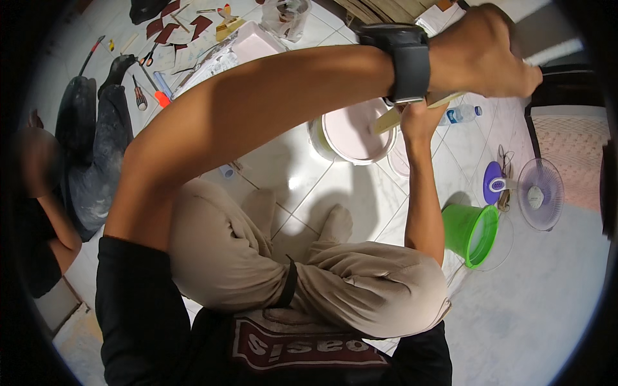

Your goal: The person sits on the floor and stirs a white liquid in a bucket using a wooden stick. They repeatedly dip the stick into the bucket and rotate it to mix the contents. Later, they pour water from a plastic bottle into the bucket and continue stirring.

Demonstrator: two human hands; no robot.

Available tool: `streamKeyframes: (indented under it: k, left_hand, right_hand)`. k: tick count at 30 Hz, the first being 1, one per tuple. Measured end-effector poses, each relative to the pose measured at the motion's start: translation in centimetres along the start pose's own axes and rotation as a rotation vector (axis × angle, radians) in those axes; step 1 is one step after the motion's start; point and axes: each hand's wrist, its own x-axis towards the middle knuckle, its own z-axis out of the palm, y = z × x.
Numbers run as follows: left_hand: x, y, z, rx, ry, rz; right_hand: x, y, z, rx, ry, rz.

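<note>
My left arm crosses the view from the left, a black watch on its wrist. At the upper right my left hand is closed round the upper part of a pale wooden stick. Lower on the same stick, my right hand is closed too, partly hidden behind the left wrist. The stick's lower end reaches over pale pink paint in a round white bucket. Beyond my left hand is a blurred grey flat shape that I cannot make out.
Right of me stand a green bucket, a purple-and-white fan and a water bottle. At the far left sits another person. Scissors, a screwdriver and a pink-filled tray lie on the tiles.
</note>
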Motion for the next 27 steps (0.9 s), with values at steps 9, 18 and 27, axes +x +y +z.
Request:
streamKeyframes:
  k: [9,18,27]
  left_hand:
    - [-0.5,3.7,-1.1,-0.002,0.133,0.143]
    - [-0.9,1.7,-0.7,-0.122,0.107,0.208]
    - [1.7,3.9,-3.5,-0.019,0.010,-0.380]
  right_hand:
    - [-0.5,1.4,2.3,0.126,-0.027,-0.130]
    - [0.8,2.3,0.5,-0.012,-0.023,-0.191]
    - [0.0,0.0,2.0,0.197,-0.160,0.295]
